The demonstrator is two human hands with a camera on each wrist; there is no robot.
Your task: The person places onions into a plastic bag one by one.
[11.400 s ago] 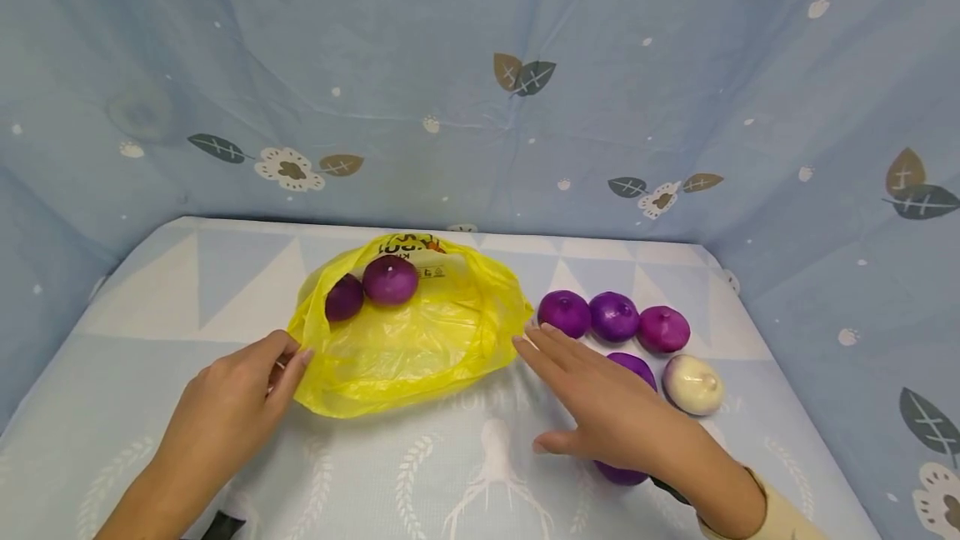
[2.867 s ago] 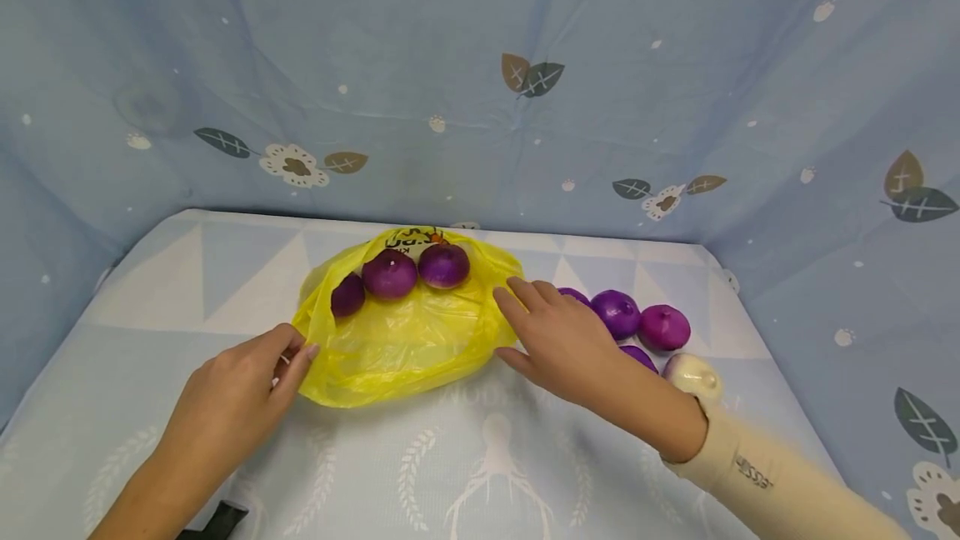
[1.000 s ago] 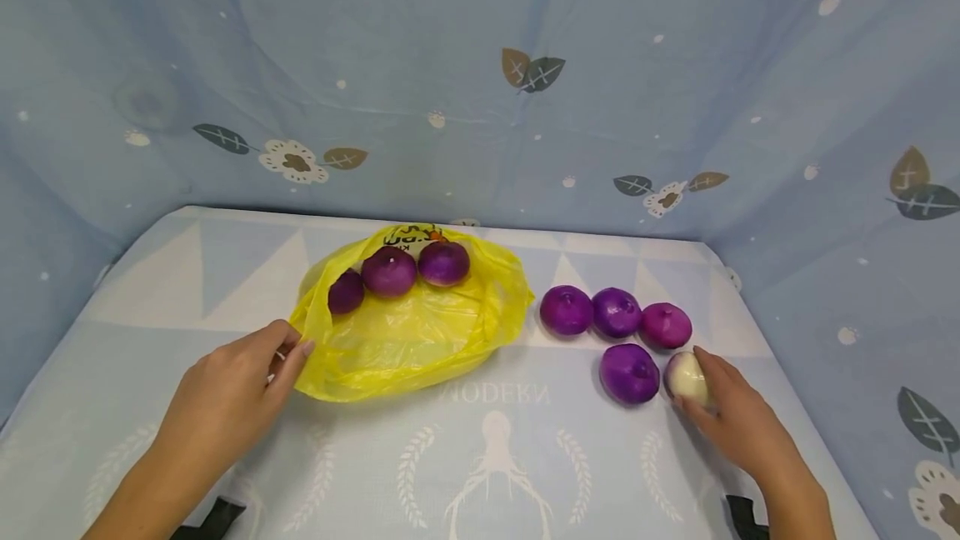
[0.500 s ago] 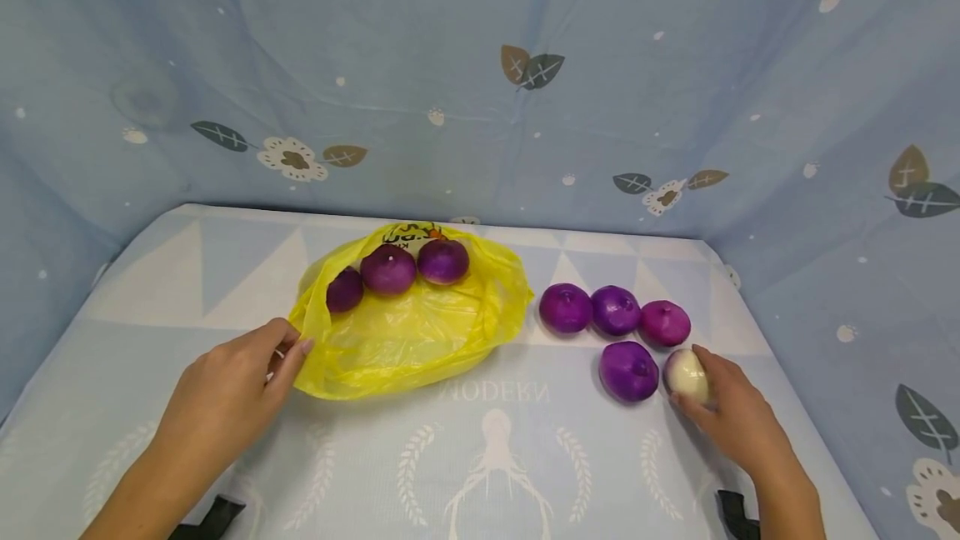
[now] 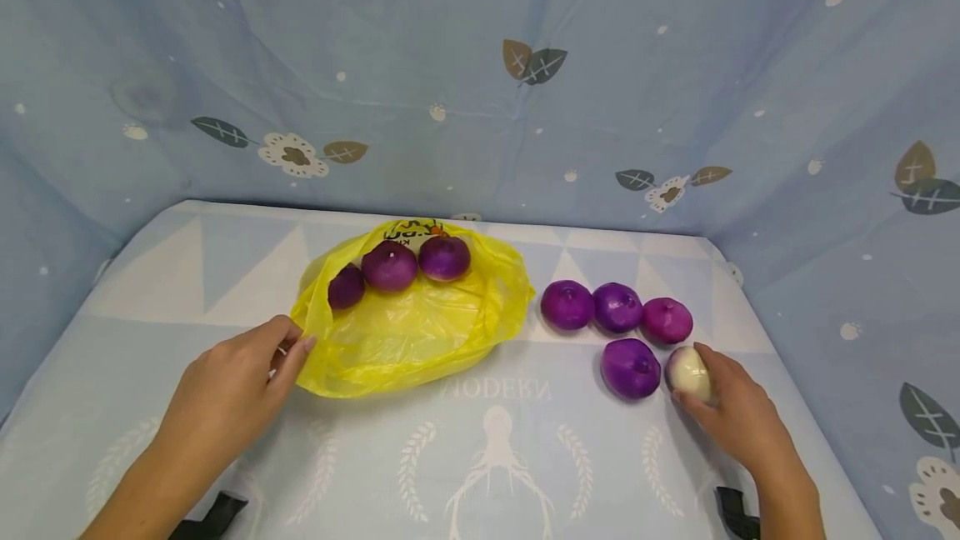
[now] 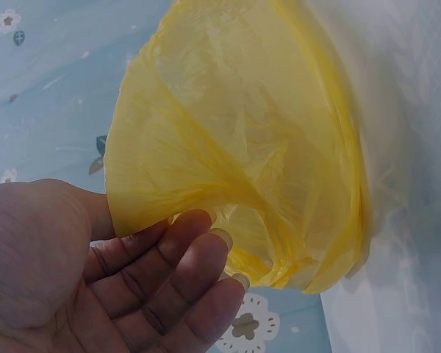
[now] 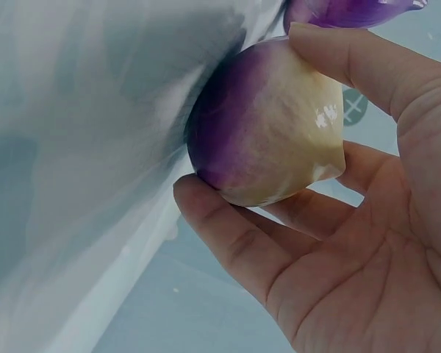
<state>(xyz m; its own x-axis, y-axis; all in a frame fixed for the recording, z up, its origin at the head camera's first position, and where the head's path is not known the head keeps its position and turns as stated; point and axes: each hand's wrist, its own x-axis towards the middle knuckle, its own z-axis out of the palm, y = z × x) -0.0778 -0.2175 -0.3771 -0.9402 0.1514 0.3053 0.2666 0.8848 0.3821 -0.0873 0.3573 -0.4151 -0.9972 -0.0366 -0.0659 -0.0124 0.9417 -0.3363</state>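
Observation:
In the head view, my left hand (image 5: 232, 386) pinches the left rim of a yellow plastic bag (image 5: 405, 348), which lies with its mouth facing me. The left wrist view shows the bag's edge (image 6: 154, 184) between thumb and fingers. Inside the bag sit three purple onions (image 5: 389, 266), the leftmost partly covered by its side. Over at the right, my right hand (image 5: 738, 407) holds a pale onion (image 5: 687, 373) on the table. Up close in the right wrist view, that onion (image 7: 272, 125) is cream with a purple side, held by thumb and fingers.
Several other purple onions rest between the bag and my right hand; a larger onion (image 5: 631, 369) lies just left of the pale one. A patterned cloth covers the table (image 5: 375, 473). Behind stands a blue curtain (image 5: 450, 65). Black straps (image 5: 213, 519) show near the wrists.
Since the oldest frame, a third onion has come into the bag and the front purple onion has left the table. My right hand moved from the bag's right side to the pale onion.

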